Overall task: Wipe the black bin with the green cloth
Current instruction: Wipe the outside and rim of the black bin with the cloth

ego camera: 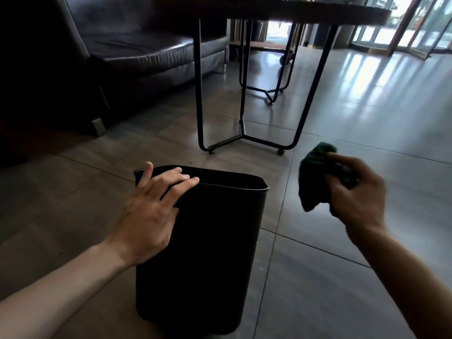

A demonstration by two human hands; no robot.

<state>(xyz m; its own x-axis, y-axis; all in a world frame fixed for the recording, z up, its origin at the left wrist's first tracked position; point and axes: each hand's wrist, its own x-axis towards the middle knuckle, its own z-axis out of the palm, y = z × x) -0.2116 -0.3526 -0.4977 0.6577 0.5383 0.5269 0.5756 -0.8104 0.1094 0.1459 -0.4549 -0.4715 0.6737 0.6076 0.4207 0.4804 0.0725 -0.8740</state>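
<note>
Bin (210, 253), black and rectangular, stands upright on the tiled floor (342, 277), mouth up, its rim's long axis running left to right; its inside is too dark to read. The left hand (149, 216) rests spread-fingered on its near-left rim corner. To the right, apart from the bin, the right hand (354, 192) clutches the bunched green cloth (315, 172).

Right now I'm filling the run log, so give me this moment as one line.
left hand open on black bin rim | right hand grip on green cloth, clear of bin | bin upright on floor | wiping not begun
</note>
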